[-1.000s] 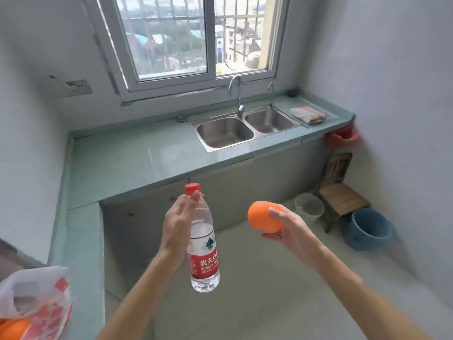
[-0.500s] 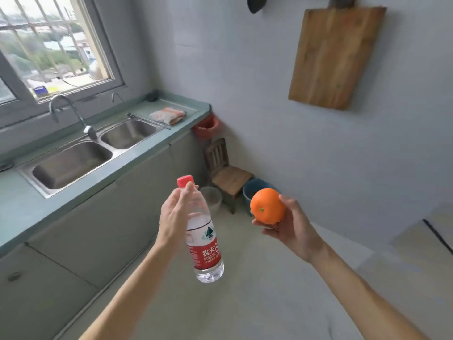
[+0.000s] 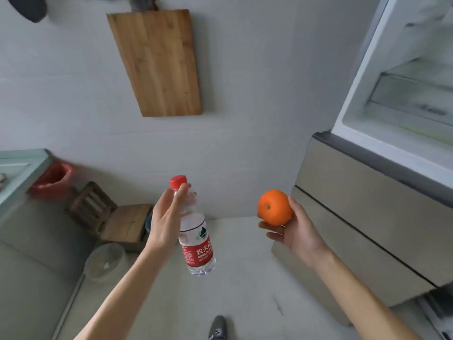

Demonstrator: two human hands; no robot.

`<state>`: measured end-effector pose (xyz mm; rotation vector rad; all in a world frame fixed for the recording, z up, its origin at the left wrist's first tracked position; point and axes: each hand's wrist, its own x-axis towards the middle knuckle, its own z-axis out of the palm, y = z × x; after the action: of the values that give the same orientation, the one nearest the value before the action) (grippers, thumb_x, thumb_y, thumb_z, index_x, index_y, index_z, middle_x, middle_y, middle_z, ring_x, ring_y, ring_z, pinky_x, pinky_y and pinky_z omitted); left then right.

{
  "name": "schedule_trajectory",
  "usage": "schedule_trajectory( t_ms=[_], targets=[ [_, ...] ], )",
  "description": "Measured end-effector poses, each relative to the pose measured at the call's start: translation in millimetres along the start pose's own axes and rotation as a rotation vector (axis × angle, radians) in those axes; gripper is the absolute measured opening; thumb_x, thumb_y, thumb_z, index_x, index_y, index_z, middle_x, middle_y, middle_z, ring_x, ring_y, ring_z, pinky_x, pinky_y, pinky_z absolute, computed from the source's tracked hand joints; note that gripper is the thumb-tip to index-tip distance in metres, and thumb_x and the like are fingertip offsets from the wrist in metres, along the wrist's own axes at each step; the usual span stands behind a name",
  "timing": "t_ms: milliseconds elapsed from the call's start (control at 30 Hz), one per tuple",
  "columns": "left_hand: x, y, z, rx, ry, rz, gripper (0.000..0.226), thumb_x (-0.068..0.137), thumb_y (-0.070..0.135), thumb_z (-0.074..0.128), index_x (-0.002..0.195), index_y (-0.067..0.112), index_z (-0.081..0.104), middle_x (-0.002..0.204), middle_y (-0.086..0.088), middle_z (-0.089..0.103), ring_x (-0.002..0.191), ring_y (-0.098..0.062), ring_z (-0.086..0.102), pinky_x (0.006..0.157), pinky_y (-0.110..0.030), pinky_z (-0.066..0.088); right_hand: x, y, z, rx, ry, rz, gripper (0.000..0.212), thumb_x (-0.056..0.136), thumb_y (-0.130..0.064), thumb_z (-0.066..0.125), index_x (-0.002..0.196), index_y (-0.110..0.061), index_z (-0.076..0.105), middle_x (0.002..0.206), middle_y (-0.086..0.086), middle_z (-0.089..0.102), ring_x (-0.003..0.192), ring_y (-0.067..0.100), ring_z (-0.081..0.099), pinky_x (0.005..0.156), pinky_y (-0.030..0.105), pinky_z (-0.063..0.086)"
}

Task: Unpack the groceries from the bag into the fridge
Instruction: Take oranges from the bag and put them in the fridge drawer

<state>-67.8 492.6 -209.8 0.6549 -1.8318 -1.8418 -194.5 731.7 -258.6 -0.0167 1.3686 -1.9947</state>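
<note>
I see my left hand (image 3: 169, 222) wrapped around the neck and shoulder of a clear ribbed plastic bottle (image 3: 197, 236), fingers curled tight on it; it has a red cap and a glossy red label and hangs nearly upright at centre. At 3 o'clock from it, my right hand (image 3: 297, 231) cups a smooth round orange (image 3: 274, 207), fingertips pressed beneath. The fridge (image 3: 362, 192) stands at 2 o'clock, top compartment open, brushed-metal drawers shut. A flat wooden board (image 3: 157, 62) hangs at 11 o'clock.
</note>
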Motion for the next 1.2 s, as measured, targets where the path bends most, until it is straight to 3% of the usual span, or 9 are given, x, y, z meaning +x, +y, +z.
schedule_trajectory(
  t_ms=[167, 300, 433, 533, 733, 800, 900, 1033, 1200],
  targets=[
    [87.6, 24.5, 50.1, -0.03, -0.204, 0.034, 0.046, 0.086, 0.059, 0.057, 0.112, 0.022, 0.068, 0.107, -0.006, 0.074, 0.105, -0.024, 0.069, 0.097, -0.051, 0.052, 33.4, -60.3, -13.9, -0.02, 0.155, -0.136, 0.078, 0.081, -0.065, 0.045, 0.136, -0.01, 0.051, 0.123, 0.024, 0.064, 0.079, 0.023, 0.068, 0.065, 0.031, 0.05],
    [149.5, 56.1, 94.2, -0.06, -0.339, 0.088, 0.047, 0.086, 0.054, 0.057, 0.109, 0.014, 0.068, 0.106, -0.001, 0.074, 0.105, -0.023, 0.069, 0.097, -0.054, 0.052, 46.8, -115.4, -14.0, -0.019, 0.263, -0.263, 0.074, 0.082, -0.063, 0.045, 0.133, -0.009, 0.052, 0.117, 0.025, 0.066, 0.077, 0.024, 0.066, 0.064, 0.031, 0.049],
    [192.9, 84.3, 143.9, -0.122, -0.475, 0.137, 0.04, 0.089, 0.051, 0.058, 0.108, 0.017, 0.069, 0.108, -0.003, 0.073, 0.106, -0.022, 0.068, 0.098, -0.052, 0.052, 39.5, -159.2, -18.1, -0.043, 0.352, -0.393, 0.068, 0.076, -0.07, 0.061, 0.122, -0.019, 0.057, 0.104, 0.014, 0.07, 0.078, 0.023, 0.068, 0.061, 0.029, 0.053],
    [211.2, 98.9, 186.4, -0.193, -0.574, 0.183, 0.038, 0.09, 0.048, 0.058, 0.1, 0.013, 0.07, 0.115, 0.003, 0.071, 0.111, -0.018, 0.067, 0.097, -0.05, 0.051, 28.8, -187.3, -29.5, -0.064, 0.395, -0.501, 0.085, 0.062, -0.07, 0.074, 0.127, -0.019, 0.055, 0.111, 0.016, 0.07, 0.087, 0.031, 0.069, 0.062, 0.032, 0.055],
    [226.6, 125.9, 282.7, -0.323, -0.757, 0.257, 0.043, 0.091, 0.042, 0.058, 0.099, 0.0, 0.065, 0.107, 0.006, 0.072, 0.109, -0.022, 0.067, 0.096, -0.048, 0.051, 18.4, -233.2, -68.1, -0.024, 0.519, -0.582, 0.076, 0.074, -0.062, 0.068, 0.132, -0.016, 0.049, 0.12, 0.021, 0.066, 0.093, 0.036, 0.07, 0.063, 0.035, 0.056],
    [229.2, 134.4, 318.1, -0.355, -0.791, 0.278, 0.046, 0.091, 0.04, 0.058, 0.101, -0.004, 0.063, 0.103, 0.004, 0.072, 0.109, -0.024, 0.066, 0.097, -0.05, 0.051, 21.1, -248.5, -86.1, -0.007, 0.552, -0.607, 0.07, 0.078, -0.058, 0.063, 0.133, -0.018, 0.049, 0.12, 0.02, 0.066, 0.093, 0.036, 0.07, 0.063, 0.036, 0.056],
    [228.9, 151.2, 370.9, -0.402, -0.828, 0.326, 0.032, 0.091, 0.037, 0.06, 0.098, 0.006, 0.065, 0.097, -0.001, 0.069, 0.107, -0.023, 0.067, 0.096, -0.05, 0.053, 28.4, -277.4, -112.3, -0.021, 0.582, -0.662, 0.074, 0.073, -0.06, 0.069, 0.132, -0.02, 0.05, 0.119, 0.016, 0.067, 0.094, 0.036, 0.071, 0.064, 0.038, 0.056],
    [226.9, 188.2, 440.1, -0.456, -0.844, 0.423, 0.022, 0.09, 0.033, 0.063, 0.103, 0.015, 0.068, 0.096, -0.007, 0.069, 0.103, -0.025, 0.068, 0.088, -0.039, 0.055, 39.3, -331.6, -140.4, -0.039, 0.582, -0.739, 0.054, 0.086, -0.052, 0.061, 0.128, -0.018, 0.052, 0.116, 0.016, 0.068, 0.093, 0.033, 0.072, 0.068, 0.038, 0.056],
    [231.9, 254.0, 521.8, -0.497, -0.859, 0.56, 0.02, 0.091, 0.033, 0.064, 0.103, 0.016, 0.068, 0.098, -0.003, 0.071, 0.109, -0.028, 0.066, 0.088, -0.041, 0.054, 41.0, -411.1, -171.0, -0.115, 0.597, -0.878, 0.06, 0.078, -0.051, 0.063, 0.127, -0.018, 0.053, 0.117, 0.011, 0.067, 0.097, 0.029, 0.072, 0.069, 0.035, 0.056]
  ],
)
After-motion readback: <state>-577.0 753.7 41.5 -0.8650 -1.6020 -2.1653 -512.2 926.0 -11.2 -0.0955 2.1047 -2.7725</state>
